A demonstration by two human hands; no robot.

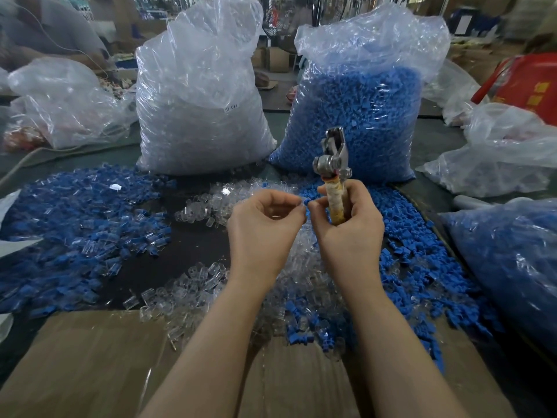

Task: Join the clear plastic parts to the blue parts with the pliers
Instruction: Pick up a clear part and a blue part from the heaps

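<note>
While the right hand curls round the tape-wrapped handle of the pliers, holding the tool upright with its bright metal head above the knuckles, its thumb and forefinger also pinch a small blue part. Just left of the pliers, the left hand has its fingertips curled in a pinch against that blue part; a clear piece may sit between them, but it is too transparent and small to tell.

Directly behind the pliers stands a tall bag of blue parts, its thin crinkled film bulging with matte, chunky pieces. Left of the pliers and farther back stands a matching bag of clear parts, glassy and pale, with a small label on its front.

Below the pliers and under both wrists, loose clear parts lie heaped on the dark counter, each a small glossy hollow shell. To the right of the pliers and down past the right forearm spreads a drift of loose blue parts. Far left of the pliers lies a broad pile of joined pieces, blue with clear shells on them. Flat brown cardboard covers the near edge below the pliers. Right of the pliers slumps another film bag with blue contents, and beyond it a red container.
</note>
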